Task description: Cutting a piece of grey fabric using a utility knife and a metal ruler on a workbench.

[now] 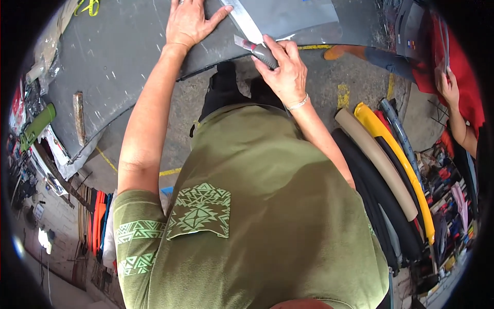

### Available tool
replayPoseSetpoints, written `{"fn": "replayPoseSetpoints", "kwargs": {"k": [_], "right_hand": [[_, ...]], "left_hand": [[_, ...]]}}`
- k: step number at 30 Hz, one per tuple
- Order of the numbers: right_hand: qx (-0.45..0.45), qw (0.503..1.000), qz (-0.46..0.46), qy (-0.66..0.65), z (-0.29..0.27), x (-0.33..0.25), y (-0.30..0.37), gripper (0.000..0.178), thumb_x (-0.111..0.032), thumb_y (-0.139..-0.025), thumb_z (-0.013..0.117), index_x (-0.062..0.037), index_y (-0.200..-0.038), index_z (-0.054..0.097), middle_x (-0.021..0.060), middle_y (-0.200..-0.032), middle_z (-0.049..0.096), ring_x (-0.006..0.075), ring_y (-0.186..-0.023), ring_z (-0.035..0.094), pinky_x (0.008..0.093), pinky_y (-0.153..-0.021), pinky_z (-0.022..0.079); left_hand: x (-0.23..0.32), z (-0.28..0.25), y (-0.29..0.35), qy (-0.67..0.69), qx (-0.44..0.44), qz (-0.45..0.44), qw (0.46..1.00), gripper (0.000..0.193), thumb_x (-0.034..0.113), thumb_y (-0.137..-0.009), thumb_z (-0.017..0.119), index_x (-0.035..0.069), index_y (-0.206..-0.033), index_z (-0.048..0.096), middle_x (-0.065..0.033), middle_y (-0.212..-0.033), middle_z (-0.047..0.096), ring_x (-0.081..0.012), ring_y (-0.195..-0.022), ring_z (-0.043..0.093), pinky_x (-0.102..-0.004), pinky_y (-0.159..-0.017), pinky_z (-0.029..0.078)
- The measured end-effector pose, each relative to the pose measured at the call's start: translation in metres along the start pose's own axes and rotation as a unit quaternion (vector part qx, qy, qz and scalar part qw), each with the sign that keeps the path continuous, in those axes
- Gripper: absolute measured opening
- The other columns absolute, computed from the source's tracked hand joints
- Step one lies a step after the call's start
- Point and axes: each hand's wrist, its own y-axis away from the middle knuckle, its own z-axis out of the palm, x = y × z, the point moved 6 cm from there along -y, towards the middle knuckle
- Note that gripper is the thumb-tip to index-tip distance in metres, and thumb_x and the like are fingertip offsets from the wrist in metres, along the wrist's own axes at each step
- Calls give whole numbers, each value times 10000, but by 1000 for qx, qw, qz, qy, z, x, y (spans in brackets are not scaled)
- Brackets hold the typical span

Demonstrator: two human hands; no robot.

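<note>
The olive-green T-shirt (pixel 288 206) has a geometric-printed pocket (pixel 199 212) at seven o'clock, patterned sleeve (pixel 138 247) at eight; a silvery bracelet (pixel 298 104) sits at one, black trousers (pixel 221 91) at eleven.

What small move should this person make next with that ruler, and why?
Perhaps spread the left hand onto the ruler to steady it: only the thumb is at its edge, while the right hand holds a knife with its blade bared nearby.
</note>
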Motion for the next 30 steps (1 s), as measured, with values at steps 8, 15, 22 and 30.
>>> {"fn": "replayPoseSetpoints", "kwargs": {"k": [8,15,22,30], "right_hand": [[-13,999,30,-34,1,4,0,607,-221,-718,874,-181,-1298,700,43,-1050,607,248,-863,675,386,-729,577],[-14,999,27,-43,-3,1,3,611,-203,-716,880,-170,-1299,699,56,-1068,598,255,-897,675,396,-750,582],[-6,998,24,-49,-2,4,2,593,-193,-725,877,-171,-1292,705,63,-1080,606,254,-874,680,388,-741,585],[1,998,27,-61,-3,3,0,584,-175,-729,873,-169,-1289,706,69,-1085,619,259,-864,685,381,-747,593]], "left_hand": [[1,-1,0,-4,-6,-6,1000,869,553,-872,695,8,-1497,437,-230,-1552,422,-407,-1501,333,-572,-1253,201],[-1,2,2,15,-2,-1,1000,909,572,-846,712,-3,-1494,438,-254,-1538,427,-424,-1488,346,-581,-1252,197],[0,1,0,2,-9,-2,1000,938,593,-831,725,-11,-1489,435,-250,-1536,425,-420,-1480,356,-581,-1251,197],[2,0,-2,11,-13,-7,1000,945,594,-822,737,-10,-1485,440,-253,-1539,426,-422,-1483,353,-585,-1248,198]]}}
